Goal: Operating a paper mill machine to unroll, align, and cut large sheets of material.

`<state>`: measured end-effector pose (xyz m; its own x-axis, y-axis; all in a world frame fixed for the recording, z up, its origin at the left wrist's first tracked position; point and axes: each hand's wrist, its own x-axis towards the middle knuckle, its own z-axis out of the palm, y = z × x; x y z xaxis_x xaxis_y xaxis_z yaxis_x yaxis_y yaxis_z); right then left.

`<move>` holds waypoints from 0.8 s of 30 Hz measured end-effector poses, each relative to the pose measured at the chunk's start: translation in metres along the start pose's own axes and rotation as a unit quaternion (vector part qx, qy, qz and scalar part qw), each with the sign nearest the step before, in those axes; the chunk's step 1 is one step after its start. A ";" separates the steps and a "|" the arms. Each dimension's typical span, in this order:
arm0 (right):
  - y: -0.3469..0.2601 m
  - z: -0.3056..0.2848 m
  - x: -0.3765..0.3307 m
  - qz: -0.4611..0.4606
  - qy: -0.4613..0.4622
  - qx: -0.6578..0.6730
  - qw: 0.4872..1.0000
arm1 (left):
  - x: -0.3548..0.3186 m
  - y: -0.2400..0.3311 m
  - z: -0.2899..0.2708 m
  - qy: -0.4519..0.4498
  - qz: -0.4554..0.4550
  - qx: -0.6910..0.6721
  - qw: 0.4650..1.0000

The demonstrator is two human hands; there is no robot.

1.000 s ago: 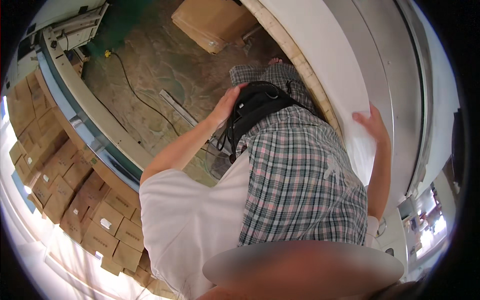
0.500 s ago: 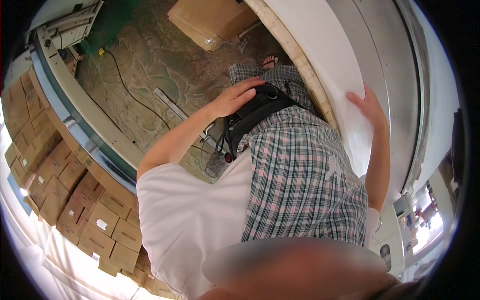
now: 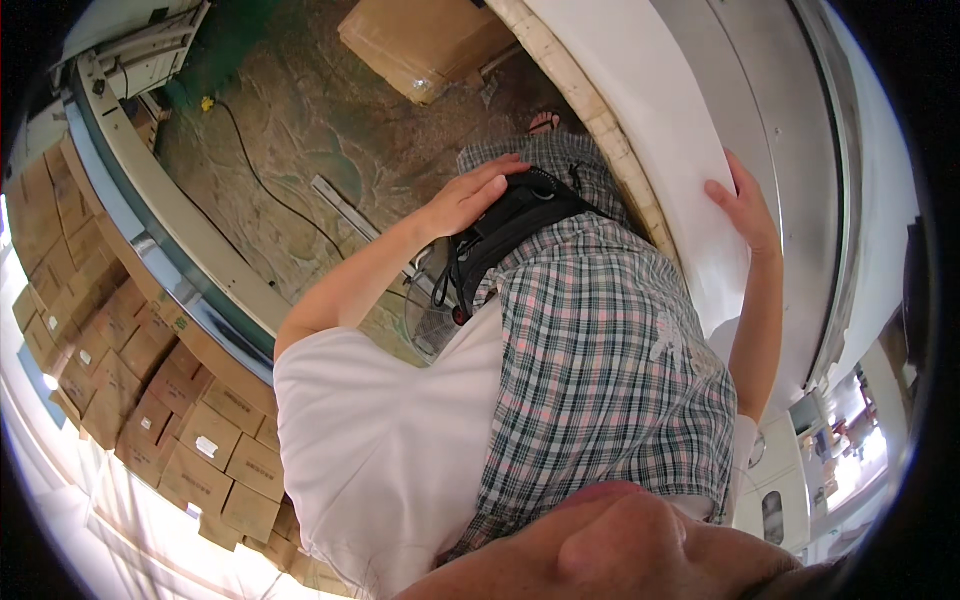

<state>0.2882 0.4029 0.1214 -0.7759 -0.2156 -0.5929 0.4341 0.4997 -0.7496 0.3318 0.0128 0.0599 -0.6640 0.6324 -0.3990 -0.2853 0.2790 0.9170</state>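
My left hand [image 3: 470,195] lies flat on top of a black waist pouch [image 3: 515,225] strapped over my plaid apron [image 3: 610,370]; its fingers are extended and hold nothing. My right hand [image 3: 745,205] rests with fingers spread against a large white sheet [image 3: 650,110]. The sheet lies on a table with a pale wooden edge [image 3: 590,100], to my right. I cannot see a grip on the sheet. My white sleeve [image 3: 380,450] fills the lower middle.
Stacked brown cartons [image 3: 150,400] line the left side behind a long grey-blue rail [image 3: 150,230]. A big cardboard box [image 3: 430,40] sits on the worn floor ahead, with a black cable [image 3: 270,190] and a metal strip [image 3: 345,205]. My sandalled foot [image 3: 545,122] shows by the table.
My left hand slid from the pouch's side up onto its top. My right hand moved a little further along the white sheet, away from my body.
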 end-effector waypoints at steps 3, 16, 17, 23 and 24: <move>0.004 -0.001 -0.003 0.006 0.006 0.026 1.000 | 0.001 0.000 0.000 0.003 0.002 0.014 1.000; 0.036 -0.004 -0.015 -0.028 0.052 0.124 0.991 | 0.007 0.017 0.003 0.021 0.085 0.045 0.995; 0.036 -0.003 -0.017 -0.016 0.055 0.130 0.990 | 0.007 0.017 0.003 0.019 0.085 0.047 0.995; 0.043 0.000 -0.027 0.000 0.078 0.154 0.985 | 0.008 0.016 0.002 -0.002 0.074 0.051 0.996; 0.043 0.001 -0.028 -0.002 0.079 0.154 0.985 | 0.008 0.016 0.002 -0.003 0.071 0.053 0.996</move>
<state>0.3291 0.4299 0.1056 -0.8285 -0.0720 -0.5553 0.5307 0.2154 -0.8197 0.3233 0.0238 0.0711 -0.6884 0.6750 -0.2656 -0.1145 0.2604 0.9587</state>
